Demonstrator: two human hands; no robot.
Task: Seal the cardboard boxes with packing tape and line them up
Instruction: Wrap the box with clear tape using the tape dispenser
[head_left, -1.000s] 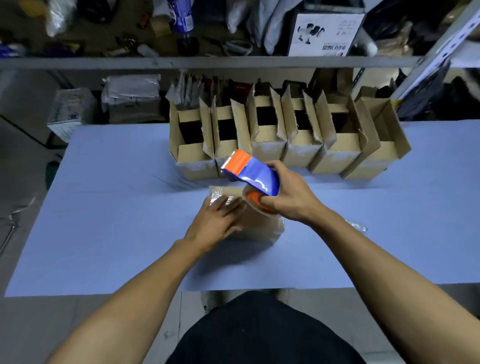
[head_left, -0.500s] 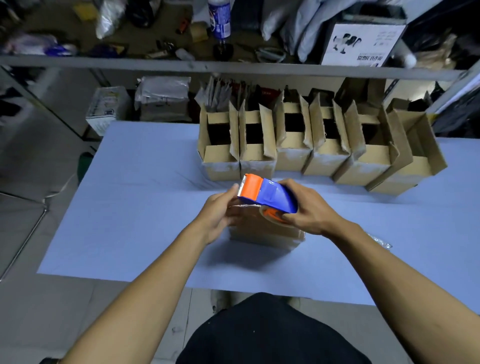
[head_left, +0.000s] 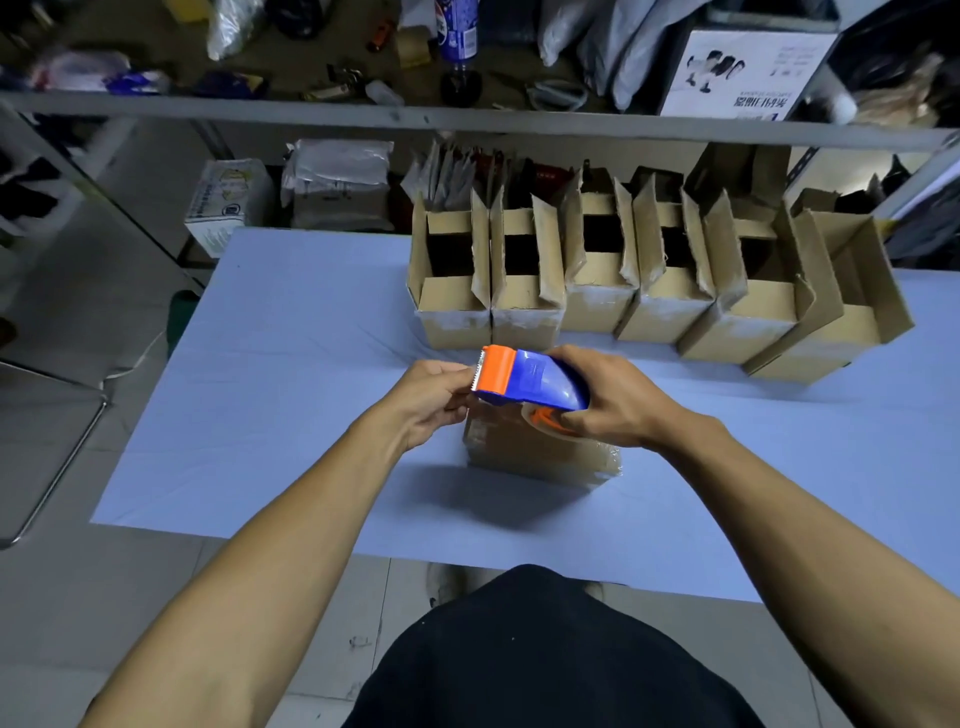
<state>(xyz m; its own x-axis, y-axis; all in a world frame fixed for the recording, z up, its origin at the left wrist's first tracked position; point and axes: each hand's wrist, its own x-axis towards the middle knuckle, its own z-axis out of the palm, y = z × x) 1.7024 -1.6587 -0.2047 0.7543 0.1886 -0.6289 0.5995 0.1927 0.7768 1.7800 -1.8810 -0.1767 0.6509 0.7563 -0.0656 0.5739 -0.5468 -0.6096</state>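
A: Which hand has the dispenser?

B: The right hand (head_left: 613, 402). Its fingers are curled round the back of the blue and orange plastic tape dispenser (head_left: 527, 382), with the orange-cored roll of clear tape (head_left: 548, 418) tucked under the palm.

A: And the other hand?

B: The left hand (head_left: 428, 397) sits at nine o'clock of the dispenser, fingertips curled in at its orange toothed front end. They look to be pinching there, though I cannot tell whether it is the tape end or the dispenser's nose they hold.

A: Where is the box being sealed?

B: The small brown cardboard box with closed flaps (head_left: 540, 452) lies right beneath both hands, toward six o'clock of the dispenser. Neither hand grips it; the dispenser is held above its top. Its near face shines with clear tape.

A: The other boxes?

B: A row of six brown cardboard boxes with flaps standing open (head_left: 644, 291) stands at twelve o'clock from the hands, side by side, the right-most ones turned a little askew. All of it is on the pale blue table top (head_left: 270, 395).

A: Anything behind?

B: A grey metal shelf rail (head_left: 311, 111) at twelve o'clock, with a white printed carton (head_left: 748, 73) toward one o'clock
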